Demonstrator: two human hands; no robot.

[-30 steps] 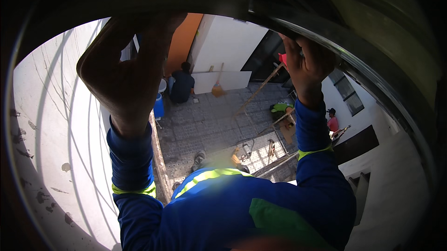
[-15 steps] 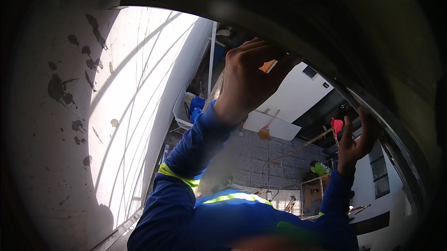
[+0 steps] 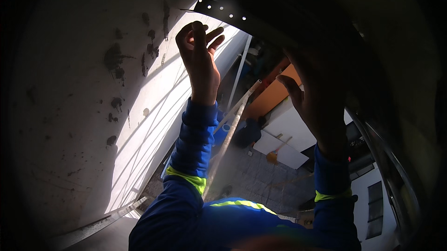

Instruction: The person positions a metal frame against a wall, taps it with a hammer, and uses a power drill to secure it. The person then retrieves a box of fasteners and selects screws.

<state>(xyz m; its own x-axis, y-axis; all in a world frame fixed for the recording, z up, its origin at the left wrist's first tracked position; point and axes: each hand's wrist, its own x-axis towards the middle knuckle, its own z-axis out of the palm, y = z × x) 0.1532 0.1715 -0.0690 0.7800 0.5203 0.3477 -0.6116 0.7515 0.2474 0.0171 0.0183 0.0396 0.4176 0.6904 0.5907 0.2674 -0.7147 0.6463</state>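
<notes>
Obs., head cam: cf. 0.5 s ago, we see the L hand (image 3: 201,65) now farther L, off the dark overhead edge and in front of the sunlit wall (image 3: 153,130). Fingers part-curled, thumb side up; we see nothing in it. It sits just below the dark perforated strip (image 3: 226,11) at the upper ctr — a bright gap between; five holes show now vs. three before.

R hand (image 3: 321,95) has left the shiny rail (image 3: 390,176) and is now nearer view ctr, under the dark overhead panel (image 3: 298,11). Thumb stands apart, fingertips lost in shadow — we can't tell grip or contact.

Also newly exposed: orange panel (image 3: 274,93), pale pole (image 3: 230,134) R of L forearm, crouching co-worker (image 3: 248,133) below.
</notes>
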